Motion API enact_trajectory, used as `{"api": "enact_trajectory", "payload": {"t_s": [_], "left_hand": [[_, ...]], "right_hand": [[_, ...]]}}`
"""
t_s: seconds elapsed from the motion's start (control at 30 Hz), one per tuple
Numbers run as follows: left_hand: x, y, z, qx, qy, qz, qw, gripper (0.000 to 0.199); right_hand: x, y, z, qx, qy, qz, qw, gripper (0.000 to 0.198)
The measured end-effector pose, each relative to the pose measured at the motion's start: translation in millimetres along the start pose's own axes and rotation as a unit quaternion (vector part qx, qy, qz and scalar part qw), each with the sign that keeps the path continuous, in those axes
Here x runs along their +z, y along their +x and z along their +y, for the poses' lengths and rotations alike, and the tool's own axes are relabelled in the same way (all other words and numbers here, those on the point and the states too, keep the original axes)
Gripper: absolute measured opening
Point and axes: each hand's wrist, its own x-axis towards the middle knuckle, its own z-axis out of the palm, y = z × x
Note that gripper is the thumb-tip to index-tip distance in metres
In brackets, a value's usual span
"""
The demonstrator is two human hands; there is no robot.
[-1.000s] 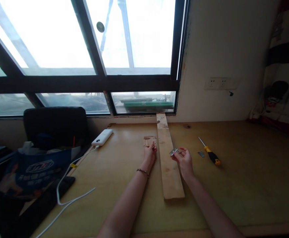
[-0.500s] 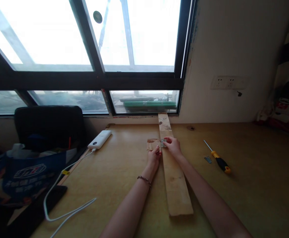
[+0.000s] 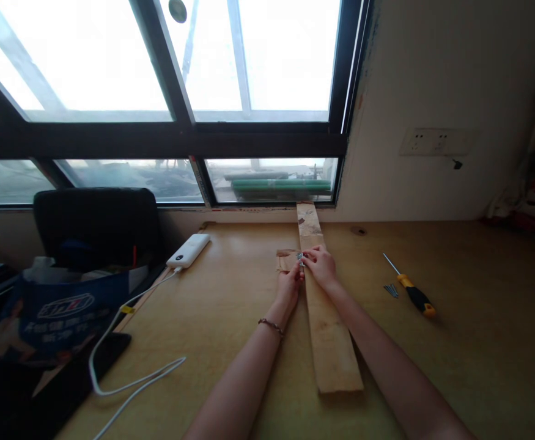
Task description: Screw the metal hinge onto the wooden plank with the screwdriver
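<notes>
A long wooden board (image 3: 331, 342) lies on the table, running away from me toward the window. A shorter wood piece (image 3: 286, 261) sits against its left side. At the joint between them is a small metal hinge (image 3: 300, 257), partly covered by fingers. My right hand (image 3: 321, 265) rests over the board, its thumb and fingers pinched on the hinge. My left hand (image 3: 289, 286) is at the near edge of the short piece, fingertips closed close to the hinge; what they grip is hidden.
To the right lie a yellow-and-black screwdriver (image 3: 416, 296) and several screws (image 3: 391, 290). A white power bank (image 3: 188, 251) with a white cable (image 3: 139, 385) is at the left. A black chair (image 3: 95, 220) and a blue bag (image 3: 65, 311) stand beyond the table's left edge.
The hinge's plate, lying flatter on the board before, now looks tilted up between my fingers. My left fingertips have come closer to it. The whole view has shifted slightly.
</notes>
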Motion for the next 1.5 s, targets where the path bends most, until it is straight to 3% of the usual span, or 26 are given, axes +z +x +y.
{"api": "enact_trajectory", "payload": {"t_s": [0.13,0.63,0.87,1.1,1.27,1.37,1.5], "left_hand": [[-3,2,-1,0.000,-0.018,-0.044,0.999,0.032],[-1,1,5,-0.040,-0.021,-0.017,0.999,0.023],[-3,3,1,-0.023,-0.020,-0.038,0.999,0.026],[-1,2,3,-0.028,-0.015,-0.035,0.999,0.026],[1,1,4,-0.035,-0.009,-0.020,0.999,0.023],[1,2,4,-0.038,-0.009,-0.020,0.999,0.016],[1,4,4,-0.039,-0.001,-0.011,0.999,0.014]], "right_hand": [[0,0,1,-0.003,-0.007,-0.005,1.000,0.020],[-1,-2,1,-0.010,0.018,-0.026,0.999,0.022],[-1,-3,1,-0.005,0.019,-0.025,0.999,0.021],[-4,-5,-3,-0.003,0.070,0.015,0.997,0.024],[-47,-21,7,-0.013,0.092,0.073,0.993,0.025],[-91,-36,39,0.003,-0.016,0.040,0.999,0.019],[-141,-57,92,0.115,-0.179,0.045,0.976,0.016]]}}
